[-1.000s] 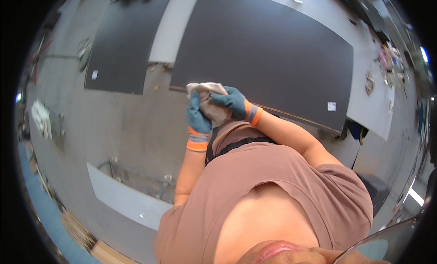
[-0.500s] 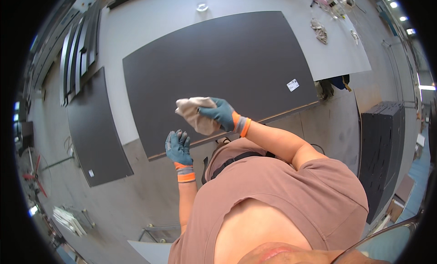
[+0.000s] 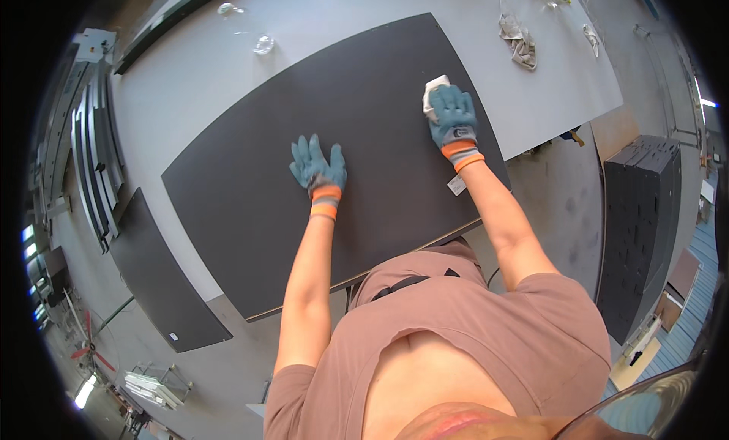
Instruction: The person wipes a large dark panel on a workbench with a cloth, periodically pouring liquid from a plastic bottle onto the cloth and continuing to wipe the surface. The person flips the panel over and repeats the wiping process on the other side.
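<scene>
A large dark grey panel (image 3: 364, 83) lies on a light table in front of me. My left hand (image 3: 316, 164), in a blue-green glove with an orange cuff, rests flat on the panel's middle with its fingers spread. Toward the panel's far right, my right hand (image 3: 453, 113), gloved the same way, presses a pale cloth (image 3: 430, 93) against the surface. Part of the cloth is hidden under the palm and fingers. Beside my right wrist is a white label (image 3: 456, 185) on the panel, partly covered by the forearm.
Another dark panel (image 3: 163, 277) lies to the left, near several long metal profiles (image 3: 97, 148). A crumpled rag (image 3: 519, 42) and a clear round object (image 3: 263, 44) are on the light table (image 3: 562, 98). A tall stack of dark boards (image 3: 640, 227) stands at the right.
My right hand has moved far and to the right with the cloth, from above the near edge down onto the panel. My left hand has reached forward, opened and flattened on the panel.
</scene>
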`<state>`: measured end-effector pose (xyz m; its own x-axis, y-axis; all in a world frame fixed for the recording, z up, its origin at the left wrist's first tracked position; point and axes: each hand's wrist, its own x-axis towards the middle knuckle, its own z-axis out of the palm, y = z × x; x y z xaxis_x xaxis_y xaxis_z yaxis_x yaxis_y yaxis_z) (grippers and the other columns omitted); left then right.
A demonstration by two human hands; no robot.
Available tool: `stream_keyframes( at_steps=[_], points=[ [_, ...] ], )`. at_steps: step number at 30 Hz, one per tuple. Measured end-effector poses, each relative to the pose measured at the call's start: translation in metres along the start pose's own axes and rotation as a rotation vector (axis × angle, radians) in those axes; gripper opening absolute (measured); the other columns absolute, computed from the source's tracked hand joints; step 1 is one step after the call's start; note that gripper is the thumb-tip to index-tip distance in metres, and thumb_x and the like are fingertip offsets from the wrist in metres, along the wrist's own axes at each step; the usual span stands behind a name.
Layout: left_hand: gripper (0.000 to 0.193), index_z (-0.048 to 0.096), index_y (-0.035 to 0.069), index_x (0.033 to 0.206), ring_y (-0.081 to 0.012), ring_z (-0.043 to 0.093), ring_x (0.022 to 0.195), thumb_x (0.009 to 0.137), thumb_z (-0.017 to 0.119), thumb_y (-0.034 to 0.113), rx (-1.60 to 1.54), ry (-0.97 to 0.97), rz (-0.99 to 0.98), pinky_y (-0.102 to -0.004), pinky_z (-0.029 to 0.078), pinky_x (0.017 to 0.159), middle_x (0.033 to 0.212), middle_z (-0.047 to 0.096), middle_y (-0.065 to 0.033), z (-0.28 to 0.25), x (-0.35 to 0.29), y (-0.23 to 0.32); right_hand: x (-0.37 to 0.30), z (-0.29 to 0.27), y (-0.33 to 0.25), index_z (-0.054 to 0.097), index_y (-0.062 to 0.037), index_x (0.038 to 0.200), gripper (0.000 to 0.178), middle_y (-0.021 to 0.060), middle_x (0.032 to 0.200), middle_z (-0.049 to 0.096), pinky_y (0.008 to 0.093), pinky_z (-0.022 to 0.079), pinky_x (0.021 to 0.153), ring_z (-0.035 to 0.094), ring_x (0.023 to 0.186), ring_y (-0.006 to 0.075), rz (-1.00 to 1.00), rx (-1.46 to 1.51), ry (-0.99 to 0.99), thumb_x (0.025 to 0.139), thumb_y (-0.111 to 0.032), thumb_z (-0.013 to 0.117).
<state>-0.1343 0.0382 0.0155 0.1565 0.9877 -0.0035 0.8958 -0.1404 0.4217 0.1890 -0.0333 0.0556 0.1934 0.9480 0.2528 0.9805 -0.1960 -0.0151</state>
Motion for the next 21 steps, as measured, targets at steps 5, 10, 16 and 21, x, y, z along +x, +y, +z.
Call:
stream_keyframes(
  at_steps=[5,10,16,21],
  points=[
    [0.082,0.040,0.018,0.171,-0.0298,0.014,0.170,0.105,0.045,0.067,0.392,-0.155,-0.041,-0.0694,0.008,0.130,0.183,0.024,-0.0083,0.033,0.021,0.030,-0.008,0.042,0.023,0.072,-0.0116,0.130,0.047,0.0108,0.147,0.065,0.0547,0.041,0.121,0.056,0.145,0.0336,-0.089,0.163,0.047,0.089,-0.030,0.083],
    [0.082,0.038,0.019,0.172,-0.0295,0.011,0.171,0.105,0.044,0.066,0.450,-0.218,-0.030,-0.0681,0.007,0.130,0.184,0.022,-0.0080,0.026,0.026,0.032,0.104,0.071,0.038,0.072,-0.0121,0.127,0.047,0.0097,0.142,0.065,0.0558,0.040,0.121,0.056,0.142,0.0321,-0.093,0.184,0.070,0.085,-0.028,0.084],
    [0.080,0.044,0.017,0.169,-0.0317,0.016,0.170,0.105,0.048,0.064,0.413,-0.157,-0.044,-0.0694,0.010,0.128,0.182,0.027,-0.0094,0.021,0.019,0.021,0.055,0.036,0.035,0.068,-0.0097,0.132,0.050,0.0120,0.144,0.063,0.0555,0.041,0.121,0.054,0.145,0.0342,-0.201,0.147,-0.085,0.088,-0.028,0.083],
    [0.079,0.045,0.017,0.169,-0.0332,0.016,0.170,0.105,0.048,0.064,0.422,-0.151,-0.004,-0.0707,0.009,0.128,0.182,0.027,-0.0096,0.031,0.021,0.022,0.002,0.020,0.055,0.070,-0.0089,0.130,0.051,0.0111,0.146,0.062,0.0568,0.040,0.121,0.053,0.147,0.0334,-0.219,0.154,-0.104,0.085,-0.026,0.084]
  ],
)
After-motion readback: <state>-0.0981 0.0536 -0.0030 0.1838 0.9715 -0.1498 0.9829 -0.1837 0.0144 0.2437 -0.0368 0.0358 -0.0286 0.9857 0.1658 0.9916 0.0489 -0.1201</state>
